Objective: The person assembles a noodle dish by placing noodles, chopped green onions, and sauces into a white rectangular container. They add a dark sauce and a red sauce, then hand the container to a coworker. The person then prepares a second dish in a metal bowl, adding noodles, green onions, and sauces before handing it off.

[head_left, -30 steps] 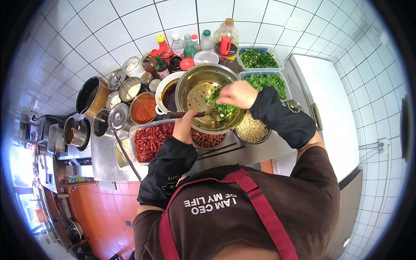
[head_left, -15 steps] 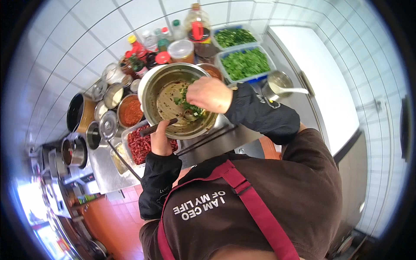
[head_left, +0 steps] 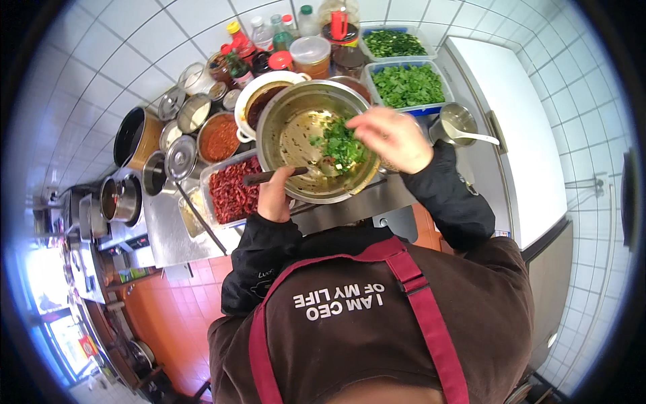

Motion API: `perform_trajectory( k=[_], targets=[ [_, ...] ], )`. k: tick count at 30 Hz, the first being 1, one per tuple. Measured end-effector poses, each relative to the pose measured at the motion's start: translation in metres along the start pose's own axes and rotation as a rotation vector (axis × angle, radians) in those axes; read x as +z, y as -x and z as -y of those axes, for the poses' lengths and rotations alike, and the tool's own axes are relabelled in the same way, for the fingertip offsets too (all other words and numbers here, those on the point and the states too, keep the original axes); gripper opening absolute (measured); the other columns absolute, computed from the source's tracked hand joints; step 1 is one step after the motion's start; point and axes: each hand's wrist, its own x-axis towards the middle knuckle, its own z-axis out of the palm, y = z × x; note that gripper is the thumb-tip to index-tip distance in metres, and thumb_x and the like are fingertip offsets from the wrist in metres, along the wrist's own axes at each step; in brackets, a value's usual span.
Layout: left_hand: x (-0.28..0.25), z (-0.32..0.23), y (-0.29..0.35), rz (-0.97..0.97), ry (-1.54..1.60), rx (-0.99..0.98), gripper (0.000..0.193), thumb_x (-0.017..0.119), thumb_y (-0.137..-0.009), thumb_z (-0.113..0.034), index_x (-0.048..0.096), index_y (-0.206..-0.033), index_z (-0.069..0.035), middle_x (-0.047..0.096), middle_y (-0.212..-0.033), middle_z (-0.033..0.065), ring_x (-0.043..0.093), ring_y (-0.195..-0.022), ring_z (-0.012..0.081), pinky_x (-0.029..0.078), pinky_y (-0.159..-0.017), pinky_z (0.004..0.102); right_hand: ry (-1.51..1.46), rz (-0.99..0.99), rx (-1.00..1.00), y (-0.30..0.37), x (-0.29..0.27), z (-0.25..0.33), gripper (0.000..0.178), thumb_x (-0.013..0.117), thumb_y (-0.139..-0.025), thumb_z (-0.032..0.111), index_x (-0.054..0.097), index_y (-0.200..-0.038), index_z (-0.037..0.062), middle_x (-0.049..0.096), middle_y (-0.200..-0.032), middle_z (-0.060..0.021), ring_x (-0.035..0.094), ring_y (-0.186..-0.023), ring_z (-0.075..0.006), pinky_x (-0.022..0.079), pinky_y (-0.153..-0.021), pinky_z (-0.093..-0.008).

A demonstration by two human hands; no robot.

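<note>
The wide, round stainless-steel bowl (head_left: 294, 138) is located in front of the person, tilted, with chopped bright-green leaves (head_left: 343, 143) gathered in its right half and dark specks on its inner wall. A metal utensil with a thick dark handle (head_left: 257, 180) lies across the near-left rim, its far end among the leaves. The left hand (head_left: 274, 195) is clenched at that rim, thumb over the handle, its grip grasping both utensil and bowl. The right hand (head_left: 397, 139) is positioned over the right rim, fingers directed toward the leaves; blurring prevents telling whether its grip retains anything. A white two-handled pot (head_left: 270, 79) stands just beyond the bowl's left side. Left of the bowl, a clear rectangular container (head_left: 206, 195) carries dried red pieces, with red paste (head_left: 219, 137) in a round vessel behind it. At the far right, a clear rectangular tub (head_left: 441, 84) contains loose green leaves, near a metal cup (head_left: 464, 116) with a white spoon (head_left: 479, 137). The metal table (head_left: 161, 219) supports these vessels.
</note>
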Motion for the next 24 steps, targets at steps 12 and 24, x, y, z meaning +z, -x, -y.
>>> perform_trajectory(
  k=[12, 24],
  targets=[
    [-0.137, -0.006, 0.079, -0.399, 0.436, 0.362, 0.035, 0.058, -0.078, -0.016, 0.05, -0.107, 0.001, 0.057, -0.103, 0.009, 0.055, -0.095, 0.0206, 0.044, -0.085, 0.0339, 0.084, 0.113, 0.234, -0.017, 0.054, -0.054, 0.011, 0.055, -0.078, 0.009, 0.061, -0.086, 0.005, 0.061, -0.083, -0.0103, 0.06, -0.075, -0.026, 0.047, -0.064, -0.0336],
    [-0.161, 0.011, 0.099, -0.524, 0.5, 0.336, 0.044, 0.056, -0.078, -0.019, 0.044, -0.116, -0.001, 0.053, -0.11, 0.0112, 0.055, -0.098, 0.0238, 0.048, -0.083, 0.0366, -0.32, 0.056, 0.772, -0.08, 0.131, -0.164, 0.044, 0.06, -0.081, 0.034, 0.055, -0.108, 0.0, 0.062, -0.082, -0.0095, 0.056, -0.058, -0.0147, 0.045, -0.049, -0.0281]
  ],
)
